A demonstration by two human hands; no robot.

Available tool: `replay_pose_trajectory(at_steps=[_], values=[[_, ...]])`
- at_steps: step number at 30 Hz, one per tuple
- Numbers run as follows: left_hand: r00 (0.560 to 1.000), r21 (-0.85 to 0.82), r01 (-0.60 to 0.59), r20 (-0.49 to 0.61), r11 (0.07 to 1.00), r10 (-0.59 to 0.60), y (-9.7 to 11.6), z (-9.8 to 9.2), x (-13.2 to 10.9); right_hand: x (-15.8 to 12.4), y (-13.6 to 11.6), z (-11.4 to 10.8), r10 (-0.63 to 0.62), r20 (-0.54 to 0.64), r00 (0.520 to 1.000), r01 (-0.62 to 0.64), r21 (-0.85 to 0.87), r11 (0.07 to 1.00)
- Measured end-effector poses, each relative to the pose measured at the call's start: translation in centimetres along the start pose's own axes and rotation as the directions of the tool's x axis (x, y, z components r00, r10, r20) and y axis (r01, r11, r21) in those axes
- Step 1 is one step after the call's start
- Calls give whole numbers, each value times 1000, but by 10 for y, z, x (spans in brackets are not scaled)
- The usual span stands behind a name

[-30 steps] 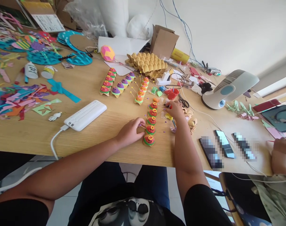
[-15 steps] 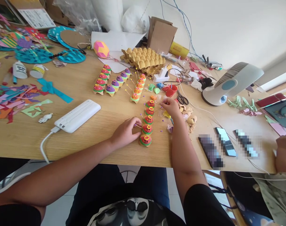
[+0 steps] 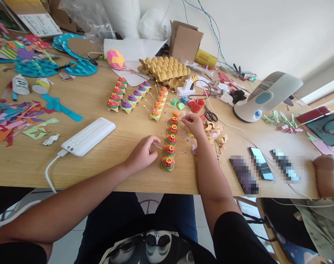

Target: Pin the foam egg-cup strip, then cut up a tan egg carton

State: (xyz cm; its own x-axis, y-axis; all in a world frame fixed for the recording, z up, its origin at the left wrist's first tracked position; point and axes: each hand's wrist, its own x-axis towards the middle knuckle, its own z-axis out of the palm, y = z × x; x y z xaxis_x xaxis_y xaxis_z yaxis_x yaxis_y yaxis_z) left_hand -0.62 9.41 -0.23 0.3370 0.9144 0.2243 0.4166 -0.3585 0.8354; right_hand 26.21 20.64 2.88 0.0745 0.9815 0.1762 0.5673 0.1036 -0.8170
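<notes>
A strip of painted egg-carton cups (image 3: 169,150) in red and green lies before me, with drawn faces, yellow rings on top and purple-tipped pins sticking out at its sides. My left hand (image 3: 143,153) is just left of the strip, fingers curved and thumb apart, holding nothing I can see. Close to the strip's far end, on its right, my right hand (image 3: 195,125) has its fingertips pinched together; whatever is between them is too small to make out. Three more painted cup strips stand farther back: a red one (image 3: 118,96), a purple one (image 3: 132,98) and an orange one (image 3: 159,104) with yellow-tipped pins.
A white power bank (image 3: 88,136) with a cable lies on the left, beside paper scraps (image 3: 15,121). Behind are egg trays (image 3: 164,68), a red cup (image 3: 196,106) and scissors (image 3: 211,115). A fan (image 3: 266,97) and phones (image 3: 261,164) are right; another person's arm (image 3: 328,176) rests there.
My left hand has drawn back slightly to the left, away from the strip. My right hand has moved a little left, nearer the strip's far end. The view has shifted slightly.
</notes>
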Motion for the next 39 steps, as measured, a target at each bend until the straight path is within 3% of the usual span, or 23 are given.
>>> replay_pose_trajectory(at_steps=[4,10,15,20,26,39], values=[[984,-60,82,-151,995,-90,-10,-10,6,-1,2,3,-8,8,1000,8,1,1000],[985,83,163,-66,983,-158,-13,-30,49,0,3,10,-18,20,1000,18,8,1000],[968,165,248,-14,955,-249,-9,-17,96,2,8,13,-13,17,1000,12,34,999],[973,223,227,-11,948,-230,-10,0,120,2,15,14,17,23,1000,-19,81,997],[971,218,241,-44,946,-237,-18,6,131,0,15,14,62,34,997,-66,130,989],[986,222,167,-30,961,-165,-25,9,127,-4,8,12,124,54,991,-131,154,979]])
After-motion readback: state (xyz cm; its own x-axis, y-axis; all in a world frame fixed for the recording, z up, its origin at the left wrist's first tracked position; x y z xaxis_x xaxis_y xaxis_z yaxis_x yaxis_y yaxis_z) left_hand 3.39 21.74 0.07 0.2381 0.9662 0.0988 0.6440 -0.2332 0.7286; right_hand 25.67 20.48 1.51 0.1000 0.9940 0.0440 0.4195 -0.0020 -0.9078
